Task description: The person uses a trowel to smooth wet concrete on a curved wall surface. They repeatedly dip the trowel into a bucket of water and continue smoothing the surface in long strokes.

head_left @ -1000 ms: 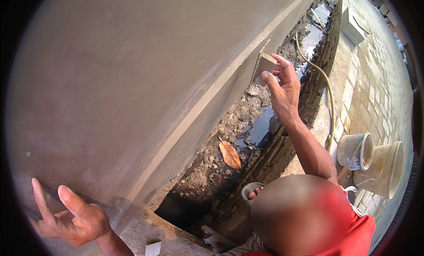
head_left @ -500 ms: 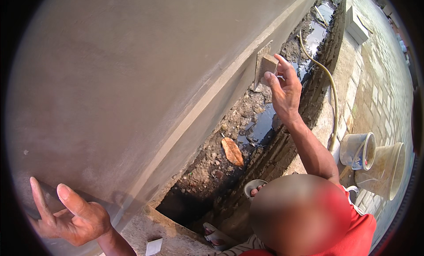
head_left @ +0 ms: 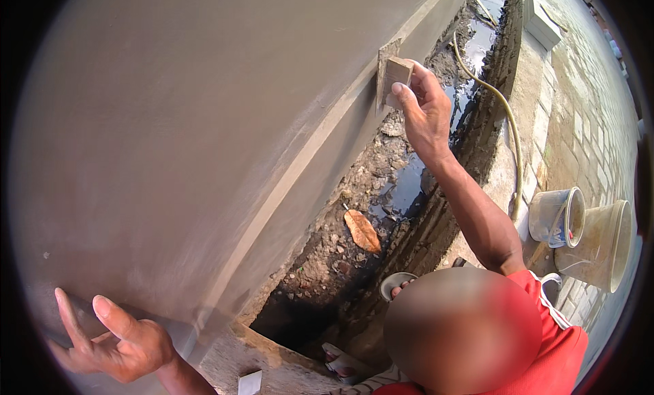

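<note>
At the lower left, my left hand (head_left: 119,344) is open. Its thumb points up and its fingers are spread, with nothing in them. It is nearest the grey plastered wall (head_left: 177,136); contact cannot be made out. My right hand is out of view. A co-worker in a red shirt (head_left: 562,354) is low at the right. That person's hand (head_left: 428,115) grips a flat plastering float (head_left: 390,78) by its block handle, at the wall's pale raised band (head_left: 293,170). Their other hand (head_left: 398,290), partly hidden, holds a small round bowl (head_left: 390,286).
A muddy trench with puddles (head_left: 409,187) runs along the wall's foot, with a dry brown leaf (head_left: 362,231) in it. A hose (head_left: 507,109) lies along its right edge. Two buckets (head_left: 548,214) and a pale block (head_left: 541,23) stand by the paving. A white square piece (head_left: 250,383) lies below.
The co-worker's float has moved up and left, from below the raised band to across it. My left hand keeps its spread pose. The whole view has shifted slightly.
</note>
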